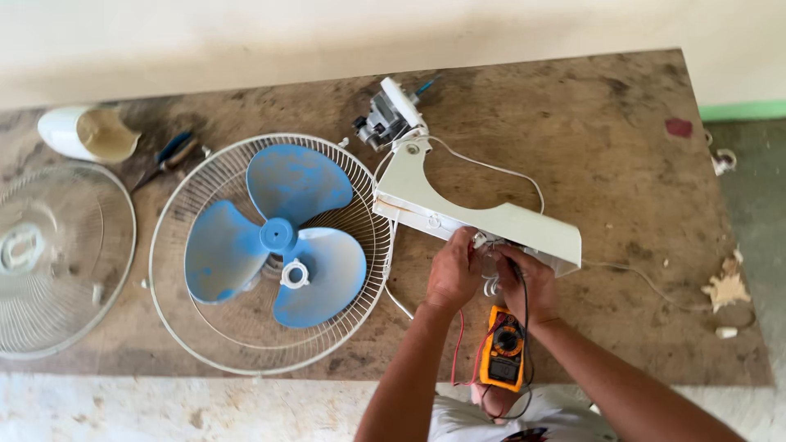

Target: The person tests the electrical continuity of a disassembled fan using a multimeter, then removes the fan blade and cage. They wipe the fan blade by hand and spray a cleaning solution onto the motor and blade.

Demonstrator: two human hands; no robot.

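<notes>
While the white fan base (491, 221) lies on its side on the worn wooden surface (606, 131), both hands are brought together at its open underside. The left hand (453, 274) is curled, its fingers pinched on the small wires (489, 245) at the opening; the right hand (530, 282) is likewise closed, and appears to hold a black probe lead (523, 307) against the same spot, though the tips are hidden by the fingers. An orange-and-black multimeter (503, 349) rests just below the wrists, at the near edge of the surface, with red and black leads trailing from it. The fan motor (389, 117) remains attached at the far end of the base, and a white cord (499, 169) loops over the housing. To the left lie a wire guard (184, 327) carrying the blue three-blade propeller (274, 237), a second guard (57, 262), a white cover (82, 133) and blue-handled pliers (168, 154). The step in hand is judged to be an electrical check of the wiring inside the base. Steady contact of both probe tips is called for next, with the meter face kept in sight.
</notes>
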